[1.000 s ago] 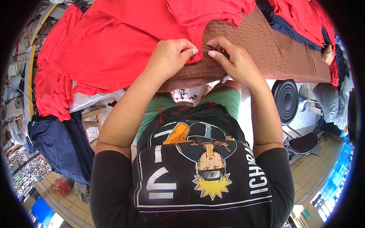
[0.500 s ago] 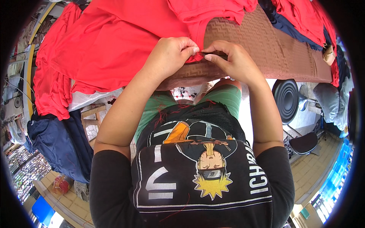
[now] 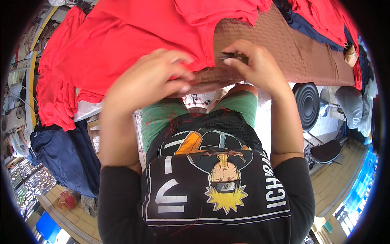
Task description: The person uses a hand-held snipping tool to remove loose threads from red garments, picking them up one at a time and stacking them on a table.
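Observation:
A red garment (image 3: pixel 134 36) lies spread across a brown patterned cloth (image 3: pixel 276 44). My right hand (image 3: pixel 256 61) is closed on small black thread snips (image 3: pixel 235 56), pinched between thumb and fingers just to the right of the garment's edge. Much of the tool is hidden in the hand. My left hand (image 3: pixel 162 75) hovers over the garment's near edge, blurred by motion, its fingers apart and holding nothing that I can see. The red corner of the cloth lies between the two hands, touched by neither.
More red garments (image 3: pixel 321 20) and dark blue cloth (image 3: pixel 298 24) lie at the far right. Dark blue fabric (image 3: pixel 67 154) hangs at the left. Loose red threads (image 3: pixel 191 118) cling to my lap. A black round ribbed object (image 3: pixel 305 107) stands below the table's right side.
My left hand has let go of the garment's edge and moved left and toward me. The right hand has drawn slightly right with the snips. The red corner now lies flat.

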{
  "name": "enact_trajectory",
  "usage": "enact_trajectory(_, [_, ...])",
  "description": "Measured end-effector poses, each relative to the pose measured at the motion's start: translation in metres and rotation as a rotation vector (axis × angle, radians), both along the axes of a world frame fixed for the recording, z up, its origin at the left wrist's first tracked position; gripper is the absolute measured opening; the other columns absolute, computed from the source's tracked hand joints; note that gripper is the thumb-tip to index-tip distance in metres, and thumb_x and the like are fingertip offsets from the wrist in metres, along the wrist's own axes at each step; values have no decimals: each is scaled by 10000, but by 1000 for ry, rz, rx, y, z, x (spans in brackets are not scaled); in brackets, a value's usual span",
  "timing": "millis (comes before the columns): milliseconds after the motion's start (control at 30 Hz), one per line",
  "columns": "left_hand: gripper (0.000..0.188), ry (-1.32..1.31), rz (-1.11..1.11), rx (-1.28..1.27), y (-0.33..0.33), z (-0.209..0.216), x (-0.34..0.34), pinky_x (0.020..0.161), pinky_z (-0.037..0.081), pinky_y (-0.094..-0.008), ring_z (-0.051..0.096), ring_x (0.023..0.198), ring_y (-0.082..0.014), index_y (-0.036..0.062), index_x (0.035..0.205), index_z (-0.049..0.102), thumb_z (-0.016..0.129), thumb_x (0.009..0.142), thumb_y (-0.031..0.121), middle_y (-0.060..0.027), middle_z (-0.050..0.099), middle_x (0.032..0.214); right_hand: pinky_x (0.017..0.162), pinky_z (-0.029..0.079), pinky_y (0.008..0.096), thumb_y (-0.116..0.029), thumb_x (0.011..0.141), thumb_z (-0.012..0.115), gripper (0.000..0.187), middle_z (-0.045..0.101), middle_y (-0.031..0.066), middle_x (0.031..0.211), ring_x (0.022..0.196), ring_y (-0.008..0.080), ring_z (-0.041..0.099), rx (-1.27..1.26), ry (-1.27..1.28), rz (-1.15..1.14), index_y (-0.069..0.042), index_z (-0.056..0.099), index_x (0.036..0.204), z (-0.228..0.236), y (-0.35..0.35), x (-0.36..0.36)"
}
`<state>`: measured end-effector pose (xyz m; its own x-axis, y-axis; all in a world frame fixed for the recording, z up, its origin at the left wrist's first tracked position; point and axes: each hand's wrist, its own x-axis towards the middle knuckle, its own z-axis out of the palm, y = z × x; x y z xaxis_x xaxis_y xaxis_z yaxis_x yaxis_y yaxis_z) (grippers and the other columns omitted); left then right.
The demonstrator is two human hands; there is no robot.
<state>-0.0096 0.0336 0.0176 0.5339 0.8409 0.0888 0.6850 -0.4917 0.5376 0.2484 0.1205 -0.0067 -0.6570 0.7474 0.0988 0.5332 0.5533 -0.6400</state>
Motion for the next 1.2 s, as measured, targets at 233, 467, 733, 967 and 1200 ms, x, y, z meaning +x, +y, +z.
enact_trajectory(233, [194,25,354,-86,-22,14,11,838,481,-369,601,1005,-277,29,932,662,711,777,135,-103,663,985,745,507,364,-130,800,705,279,669,135,939,824,280,648,-112,135,-22,-40,647,1058,-1,-4,7])
enact_trajectory(467, [260,-24,468,312,-13,-62,53,820,478,-378,603,902,-288,61,955,638,744,745,173,-88,641,924,751,510,355,-81,776,692,353,663,139,956,838,278,643,-150,133,11,-65,628,1123,-18,-13,-4])
enact_trajectory(733, [178,-124,504,146,-1,-67,48,630,506,-326,651,698,-243,35,922,667,690,842,192,-83,682,797,754,496,323,-71,820,681,348,670,127,902,823,235,643,-129,114,16,-59,621,1163,-47,-5,-17])
enact_trajectory(967, [178,-312,582,-140,5,-58,43,671,536,-293,691,717,-163,15,954,644,606,928,187,-93,706,795,730,523,398,-186,800,694,283,667,135,953,853,325,659,36,109,-103,-73,616,1048,-19,-19,-19])
enact_trajectory(1200, [184,-325,587,-182,5,-56,44,720,545,-273,702,799,-169,10,985,623,577,948,184,-103,714,830,646,507,430,-172,806,673,171,572,95,892,779,320,624,319,34,18,-72,586,914,-11,-35,-26])
